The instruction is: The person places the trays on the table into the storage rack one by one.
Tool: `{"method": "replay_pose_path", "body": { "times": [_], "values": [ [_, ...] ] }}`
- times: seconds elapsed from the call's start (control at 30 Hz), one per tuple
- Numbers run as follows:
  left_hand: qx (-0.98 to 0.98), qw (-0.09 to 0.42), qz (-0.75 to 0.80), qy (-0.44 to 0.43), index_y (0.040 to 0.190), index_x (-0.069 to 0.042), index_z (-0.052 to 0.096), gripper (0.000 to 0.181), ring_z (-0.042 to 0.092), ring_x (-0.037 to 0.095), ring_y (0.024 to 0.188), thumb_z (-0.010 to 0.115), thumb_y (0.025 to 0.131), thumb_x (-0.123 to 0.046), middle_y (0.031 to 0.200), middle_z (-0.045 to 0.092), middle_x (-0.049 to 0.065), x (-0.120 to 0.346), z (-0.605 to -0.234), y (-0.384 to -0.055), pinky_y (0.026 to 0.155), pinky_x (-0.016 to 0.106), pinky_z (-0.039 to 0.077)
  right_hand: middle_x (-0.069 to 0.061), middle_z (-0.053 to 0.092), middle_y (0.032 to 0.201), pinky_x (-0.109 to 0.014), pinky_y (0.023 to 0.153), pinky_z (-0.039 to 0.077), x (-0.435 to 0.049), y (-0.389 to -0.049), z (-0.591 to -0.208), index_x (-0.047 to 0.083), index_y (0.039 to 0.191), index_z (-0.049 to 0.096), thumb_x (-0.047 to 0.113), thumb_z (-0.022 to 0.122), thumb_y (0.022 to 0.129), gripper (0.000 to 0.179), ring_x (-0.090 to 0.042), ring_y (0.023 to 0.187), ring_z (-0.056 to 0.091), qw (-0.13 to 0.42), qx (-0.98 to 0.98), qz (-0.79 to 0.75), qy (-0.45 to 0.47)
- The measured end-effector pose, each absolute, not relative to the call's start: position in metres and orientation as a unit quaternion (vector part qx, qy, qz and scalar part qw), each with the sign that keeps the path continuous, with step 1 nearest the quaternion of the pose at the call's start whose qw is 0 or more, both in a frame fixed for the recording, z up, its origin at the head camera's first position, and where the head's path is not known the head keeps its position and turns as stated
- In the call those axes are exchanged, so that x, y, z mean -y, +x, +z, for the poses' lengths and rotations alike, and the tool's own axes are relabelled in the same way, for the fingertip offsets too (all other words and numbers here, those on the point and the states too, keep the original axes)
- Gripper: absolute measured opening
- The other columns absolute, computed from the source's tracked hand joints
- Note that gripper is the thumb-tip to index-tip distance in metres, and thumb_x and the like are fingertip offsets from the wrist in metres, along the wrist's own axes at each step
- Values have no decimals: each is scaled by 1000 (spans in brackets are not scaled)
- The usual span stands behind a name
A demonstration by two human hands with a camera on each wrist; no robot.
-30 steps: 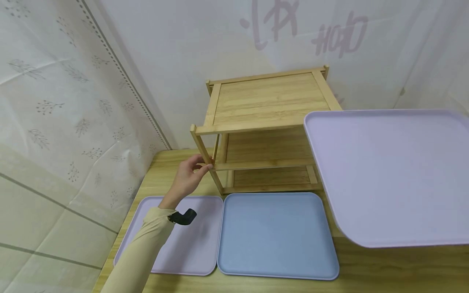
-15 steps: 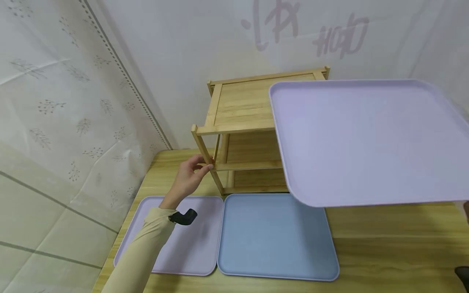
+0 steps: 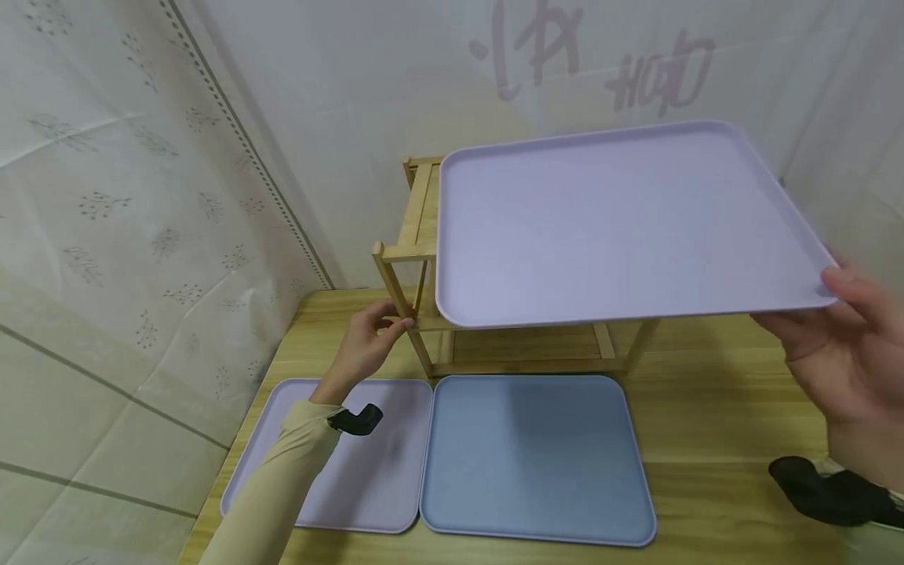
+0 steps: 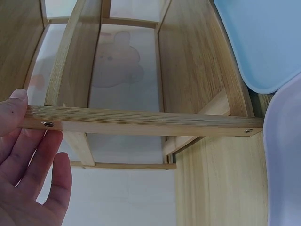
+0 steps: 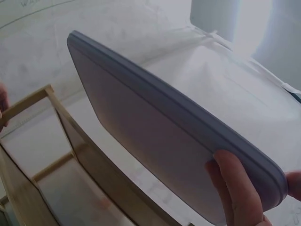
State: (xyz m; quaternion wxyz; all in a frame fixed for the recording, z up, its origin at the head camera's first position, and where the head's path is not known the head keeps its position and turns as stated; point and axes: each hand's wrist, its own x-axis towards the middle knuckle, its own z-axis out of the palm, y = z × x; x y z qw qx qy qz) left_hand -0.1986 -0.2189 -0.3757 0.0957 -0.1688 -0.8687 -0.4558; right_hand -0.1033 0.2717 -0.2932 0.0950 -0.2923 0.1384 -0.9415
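My right hand (image 3: 843, 286) grips the near right corner of a large lilac tray (image 3: 607, 220), thumb on the rim, fingers beneath. The tray hovers level over the top of a three-tier wooden rack (image 3: 417, 227) and hides most of it. The right wrist view shows the tray's underside (image 5: 155, 136) and my right hand (image 5: 235, 188) on its edge. My left hand (image 3: 395, 320) holds the rack's front left post at the middle shelf. In the left wrist view that hand (image 4: 26, 141) has its thumb on the post (image 4: 141, 121) and its fingers below it.
A blue tray (image 3: 530, 463) and a second lilac tray (image 3: 374, 479) lie side by side on the wooden table (image 3: 720, 424) in front of the rack. White walls close in behind and at the left. Bare table lies to the right of the blue tray.
The held lilac tray has moved left and up, from beside the rack to over its top, and my right hand has come into view. The left hand has stayed on the post.
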Motion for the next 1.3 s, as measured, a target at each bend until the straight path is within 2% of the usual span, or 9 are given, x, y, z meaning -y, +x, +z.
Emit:
{"method": "replay_pose_path", "body": {
  "times": [0.33,0.47,0.6,0.77,0.9,1.0,1.07,1.2,1.3],
  "values": [
    [869,95,-457,-162,113,-3,67,23,64,27,102,66,91,-10,107,71,14,219,-376,-198,87,41,53,-29,49,139,-55,95,47,-233,-126,-276,-8,147,28,1,9,103,48,-47,114,59,75,-211,-938,-266],
    [874,92,-452,-154,114,-3,66,24,65,27,102,66,91,-11,108,70,13,218,-376,-197,86,40,54,-28,53,134,-52,90,51,-222,-133,-273,-11,141,35,-5,18,102,43,-45,108,63,51,-245,-940,-233],
    [869,92,-460,-155,113,-2,66,24,65,28,102,67,91,-10,107,71,14,217,-376,-197,86,41,54,-26,59,126,-47,84,54,-215,-133,-272,-11,133,43,-14,30,98,37,-42,97,68,-6,-308,-931,-198],
    [868,82,-466,-149,114,4,64,24,63,34,104,64,91,-5,108,69,21,210,-362,-188,89,46,52,-24,67,113,-41,78,56,-212,-131,-273,-9,132,41,-23,41,90,45,-32,91,72,-74,-411,-887,-197],
    [870,75,-465,-145,114,9,62,25,63,39,103,62,91,-1,108,67,26,203,-345,-178,89,51,51,-20,67,105,-35,73,58,-208,-130,-273,-11,116,50,-25,53,83,36,-27,83,73,-136,-507,-832,-180],
    [869,76,-465,-148,113,10,62,24,63,39,104,62,91,-1,108,67,26,203,-345,-178,89,50,51,-14,69,93,-29,69,58,-205,-129,-274,-8,99,55,-21,63,79,25,-21,73,72,-188,-584,-775,-154],
    [869,78,-464,-151,113,10,62,25,63,38,104,62,91,-1,108,67,25,203,-346,-179,89,50,52,-3,69,88,-20,68,57,-203,-129,-274,-2,93,58,-12,71,79,22,-11,71,71,-234,-673,-690,-123],
    [867,80,-467,-157,113,10,62,24,62,38,105,62,91,-1,107,68,26,203,-346,-179,90,51,51,18,62,82,-5,62,46,-197,-130,-273,4,90,60,10,80,78,24,7,70,62,-304,-812,-495,-55],
    [865,81,-469,-157,113,10,62,24,62,38,104,62,91,0,107,68,26,203,-347,-179,90,51,51,19,54,82,-2,61,39,-194,-132,-273,0,92,62,20,82,78,32,11,70,51,-328,-848,-414,-38]
  ]
}}
